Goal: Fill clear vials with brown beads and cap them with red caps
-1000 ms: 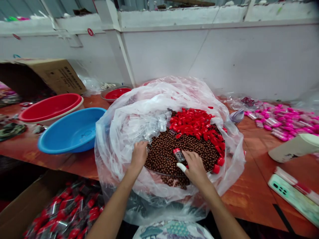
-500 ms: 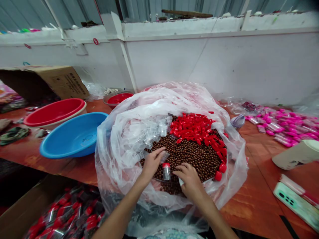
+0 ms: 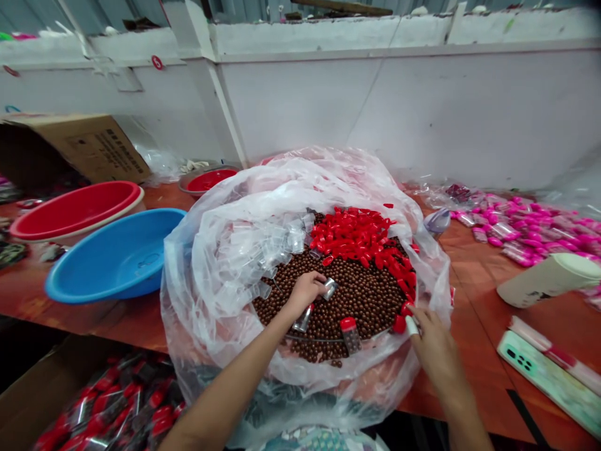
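My left hand (image 3: 306,293) is closed around a small clear plastic jar (image 3: 330,288), held tilted over the brown beads (image 3: 370,294). At the right edge of the beads, the fingers of my right hand (image 3: 434,341) pinch a red cap (image 3: 406,308). A white cover (image 3: 412,326) wraps one of its fingers. Just below my left hand lies a red-capped jar (image 3: 303,321). Another capped jar (image 3: 351,337) rests at the near edge of the beads. Loose red caps (image 3: 352,235) pile up behind, with empty clear jars (image 3: 253,250) to the left.
A clear plastic sheet (image 3: 197,313) surrounds the beads. Blue (image 3: 117,250) and red (image 3: 79,210) basins stand left; below them, a box holds red-capped jars (image 3: 113,401). Pink-capped jars (image 3: 526,225), a cup (image 3: 549,279) and a phone (image 3: 549,376) lie right.
My right hand has moved right, from the near middle of the beads to the red caps. My left hand has moved inward over the beads. A second capped jar now shows. The view has shifted slightly.
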A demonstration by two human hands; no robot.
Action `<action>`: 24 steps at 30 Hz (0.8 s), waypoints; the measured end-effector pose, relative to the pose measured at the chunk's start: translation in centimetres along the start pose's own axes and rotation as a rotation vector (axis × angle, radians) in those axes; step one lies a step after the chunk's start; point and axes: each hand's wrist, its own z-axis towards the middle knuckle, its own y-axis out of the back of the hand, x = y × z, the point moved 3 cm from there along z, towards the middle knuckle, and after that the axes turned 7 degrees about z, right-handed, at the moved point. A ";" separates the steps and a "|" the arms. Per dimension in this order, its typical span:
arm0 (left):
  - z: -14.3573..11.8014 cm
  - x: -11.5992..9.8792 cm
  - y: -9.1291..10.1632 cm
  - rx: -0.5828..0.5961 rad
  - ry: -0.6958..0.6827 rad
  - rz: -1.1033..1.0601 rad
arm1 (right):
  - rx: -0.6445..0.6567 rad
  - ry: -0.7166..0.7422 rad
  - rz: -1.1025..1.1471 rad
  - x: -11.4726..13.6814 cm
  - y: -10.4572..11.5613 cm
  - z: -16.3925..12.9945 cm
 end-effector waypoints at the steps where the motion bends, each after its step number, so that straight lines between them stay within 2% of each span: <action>1: 0.2 -0.1 -0.5 -0.006 -0.006 -0.012 | 0.014 -0.010 0.012 -0.2 -0.2 -0.1; 6: 0.6 -0.3 -2.5 -0.076 -0.076 -0.088 | 0.034 -0.037 0.058 -0.3 -1.4 -0.3; 11: 1.0 -0.5 -3.4 -0.118 -0.141 -0.148 | 0.000 -0.043 0.068 -0.4 -2.1 -0.2; 15: 1.0 -0.7 -3.4 -0.105 -0.163 -0.200 | -0.007 -0.002 0.113 0.0 -1.9 -0.3; 18: 0.3 -0.9 -3.1 -0.076 -0.111 -0.286 | 0.005 -0.045 0.095 0.3 -1.5 -0.6; 24: -2.0 -1.8 -2.2 0.019 -0.040 -0.450 | 0.134 -0.109 -0.025 0.5 -1.3 -0.8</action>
